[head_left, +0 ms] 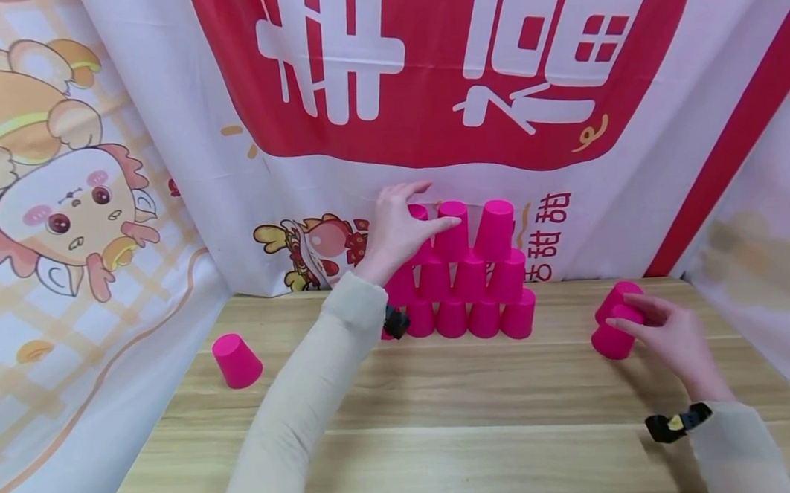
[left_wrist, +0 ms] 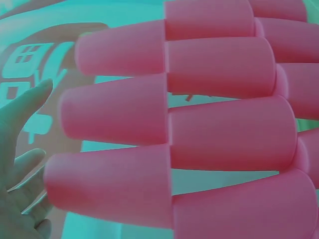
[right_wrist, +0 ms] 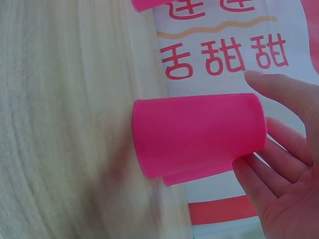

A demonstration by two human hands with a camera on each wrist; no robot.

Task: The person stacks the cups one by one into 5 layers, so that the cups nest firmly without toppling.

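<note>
Pink cups stand upside down in a stack of three rows (head_left: 452, 318) at the back of the table. My left hand (head_left: 397, 231) is at the left end of the top row, partly covering it in the head view. In the left wrist view its fingers are spread beside the top-row cups (left_wrist: 107, 186), apart from them. At the right, my right hand (head_left: 675, 340) reaches round the raised base of a pink cup (right_wrist: 199, 132). Its thumb stands off the cup, while a fingertip lies against or very near the lower side. Another pink cup (head_left: 612, 298) stands just behind.
A single pink cup (head_left: 236, 363) stands upside down on the left of the wooden table (head_left: 447, 467). Printed cloth (head_left: 338, 175) hangs behind the stack and along both sides.
</note>
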